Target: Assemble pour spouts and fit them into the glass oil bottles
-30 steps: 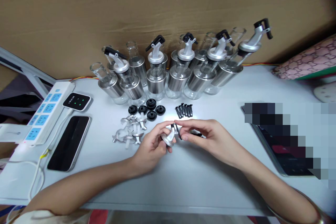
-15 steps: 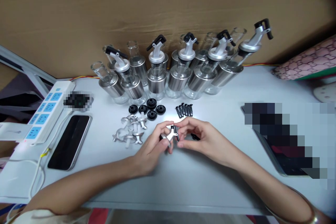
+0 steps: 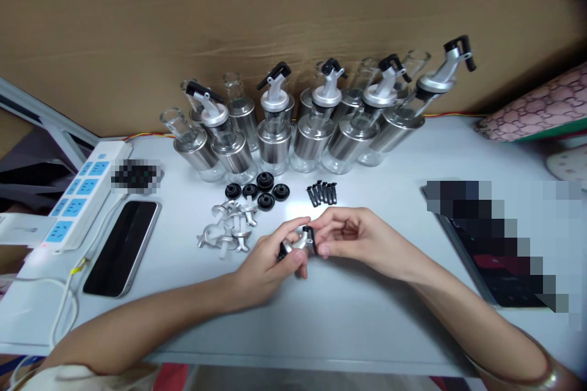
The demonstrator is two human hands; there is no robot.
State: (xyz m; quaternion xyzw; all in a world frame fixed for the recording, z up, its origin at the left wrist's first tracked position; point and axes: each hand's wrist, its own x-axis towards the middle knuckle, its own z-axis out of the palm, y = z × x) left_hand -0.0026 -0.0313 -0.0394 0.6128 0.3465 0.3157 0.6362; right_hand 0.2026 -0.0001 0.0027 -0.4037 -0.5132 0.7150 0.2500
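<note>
Grey desk [image 3: 293, 327] takes up the foreground, with both forearms [image 3: 174, 310] reaching in over its near edge. Left hand [image 3: 268, 263] has a closed grip on a silver pourer top [image 3: 302, 240], thumb on one side, fingers wrapped behind, held tilted above the middle of the desk. Right hand [image 3: 351, 238] has its grip nearly closed at the black lever [image 3: 313, 240] on it; fingertips are right up against it, but I can't tell if it's properly pinched. Off to the left lies a dark-screened phone [image 3: 121, 250], and way over right there's a dark flat device [image 3: 465, 250], partly pixelated. White power strip [image 3: 77, 201] sits up past the phone. Bit further back: a jumble of silver pourer bodies [image 3: 224, 242], then five round black pieces [image 3: 265, 181], with a row of small black levers [image 3: 325, 193] to their right. Behind those stand the glass-and-steel bottles [image 3: 274, 149], five with pourers [image 3: 274, 99] fitted. Brown cardboard [image 3: 275, 6] backs the lot.
</note>
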